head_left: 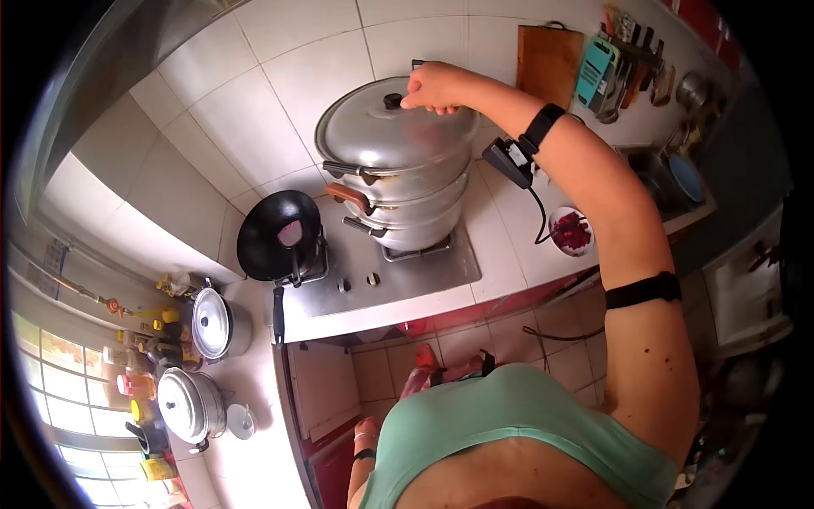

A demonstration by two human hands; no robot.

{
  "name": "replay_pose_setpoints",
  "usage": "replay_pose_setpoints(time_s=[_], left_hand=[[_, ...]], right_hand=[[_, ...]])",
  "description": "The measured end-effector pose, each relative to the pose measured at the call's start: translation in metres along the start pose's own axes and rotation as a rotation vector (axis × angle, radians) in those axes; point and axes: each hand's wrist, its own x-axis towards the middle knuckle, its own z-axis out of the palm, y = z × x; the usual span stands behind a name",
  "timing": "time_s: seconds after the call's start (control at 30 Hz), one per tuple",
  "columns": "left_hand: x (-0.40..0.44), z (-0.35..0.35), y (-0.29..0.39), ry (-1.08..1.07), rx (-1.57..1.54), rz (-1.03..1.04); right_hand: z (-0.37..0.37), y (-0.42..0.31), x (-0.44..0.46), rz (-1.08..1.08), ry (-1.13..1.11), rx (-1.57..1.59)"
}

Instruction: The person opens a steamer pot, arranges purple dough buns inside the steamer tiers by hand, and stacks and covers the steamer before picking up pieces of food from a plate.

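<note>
My right hand [432, 87] is over the lid [365, 131] of a tall stacked metal steamer [424, 199]. Its fingers are curled in and pressed together, with the fingertips just right of the black lid knob [393, 102]. Whether they touch the knob or hold something small is too hidden to tell. The lid lies on the top tier, and handles stick out at the stack's left side. My left arm [366, 433] shows only in part beside my body, and no left hand can be made out.
A black wok [280, 233] with a pinkish utensil sits left of the steamer on the steel stove [398, 284]. Two lidded pots [212, 322] stand on the left counter. A bowl of dark red pieces [571, 232] is at the right, before a sink [649, 182].
</note>
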Motion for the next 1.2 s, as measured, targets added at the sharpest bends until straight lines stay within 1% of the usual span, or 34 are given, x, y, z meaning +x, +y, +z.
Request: replay_pose_setpoints(time_s=[0.03,0.07,0.1,0.17,0.33,0.5,0.57,0.6,0.67,0.73,0.77,0.8,0.93,1.1,1.17,1.2], left_hand=[[0.005,0.005,-0.001,-0.031,0.113,-0.112],[0.007,0.005,-0.003,-0.034,0.105,-0.11],[0.009,0.001,-0.003,-0.068,0.244,-0.064],[0.01,0.001,-0.007,-0.083,0.292,-0.063],[0.023,-0.004,-0.023,-0.172,0.217,-0.108],[0.038,-0.018,-0.022,-0.229,0.212,-0.086],[0.047,-0.022,-0.022,-0.254,0.224,-0.071],[0.051,-0.024,-0.021,-0.264,0.223,-0.063],[0.061,-0.028,-0.019,-0.285,0.23,-0.039],[0.071,-0.034,-0.015,-0.301,0.239,-0.016],[0.077,-0.038,-0.012,-0.309,0.243,-0.005],[0.081,-0.041,-0.008,-0.321,0.238,0.008],[0.097,-0.049,0.002,-0.373,0.257,0.054],[0.107,-0.058,0.014,-0.468,0.292,0.118],[0.109,-0.065,0.021,-0.528,0.355,0.17],[0.109,-0.074,0.026,-0.538,0.399,0.163]], right_hand=[[0.0,-0.006,0.009,0.042,0.001,-0.037],[0.001,-0.011,0.018,0.087,0.002,-0.071],[0.002,-0.014,0.027,0.088,-0.001,-0.078],[0.006,-0.017,0.041,0.123,-0.042,-0.113],[0.017,-0.025,0.058,0.153,-0.026,-0.183],[0.02,-0.023,0.066,0.213,-0.013,-0.219],[0.012,-0.03,0.054,0.144,0.04,-0.212],[0.005,-0.029,0.053,0.154,0.035,-0.209],[-0.011,-0.024,0.051,0.119,0.057,-0.035],[-0.031,-0.019,0.039,0.065,0.166,0.038],[-0.045,-0.017,0.032,0.089,0.146,0.047],[-0.061,-0.028,0.017,0.165,0.149,0.032],[-0.097,-0.025,-0.032,0.136,0.209,0.077],[-0.108,0.009,-0.084,0.164,0.296,0.105],[-0.105,0.029,-0.101,0.184,0.328,0.116],[-0.101,0.039,-0.11,0.199,0.342,0.129]])
